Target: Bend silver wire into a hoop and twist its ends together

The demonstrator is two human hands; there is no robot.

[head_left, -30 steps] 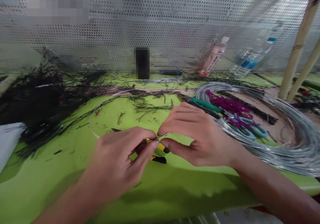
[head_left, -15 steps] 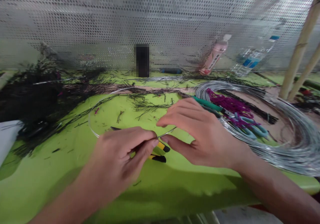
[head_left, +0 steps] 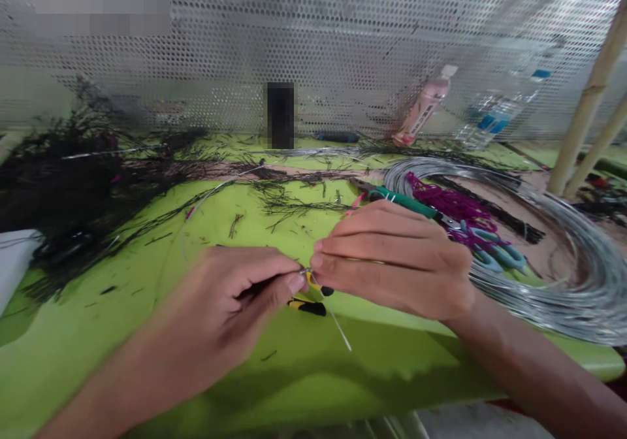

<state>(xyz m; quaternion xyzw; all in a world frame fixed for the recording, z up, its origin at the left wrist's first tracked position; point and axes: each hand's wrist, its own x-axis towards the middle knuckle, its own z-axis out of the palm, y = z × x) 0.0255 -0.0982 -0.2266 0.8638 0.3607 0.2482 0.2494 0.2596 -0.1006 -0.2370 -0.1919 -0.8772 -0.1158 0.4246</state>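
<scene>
My left hand (head_left: pixel 245 295) pinches a thin silvery wire (head_left: pixel 341 332) between thumb and forefinger. My right hand (head_left: pixel 392 262) is closed at the same spot, its fingertips pressed together on the wire just right of the left thumb; its thumb is hidden. One wire end slants down and right below the fingers. Beyond the left hand, a long piece of wire curves up over the table. Under the hands lie pliers with yellow and black handles (head_left: pixel 307 306), mostly covered by the left hand.
A large wire coil (head_left: pixel 595 282) lies at right, with purple cord (head_left: pixel 453 200), green-handled pliers (head_left: pixel 404 200) and light blue scissors (head_left: pixel 497 246) over it. Dark twiggy strands (head_left: pixel 63 178) heap at left. Two bottles (head_left: pixel 424 109) lean against the perforated panel (head_left: pixel 343 34).
My right hand has gone from spread thumb and fingers to closed, turning its back upward. The short wire end now points down and right instead of up and right. My left hand keeps its pinch.
</scene>
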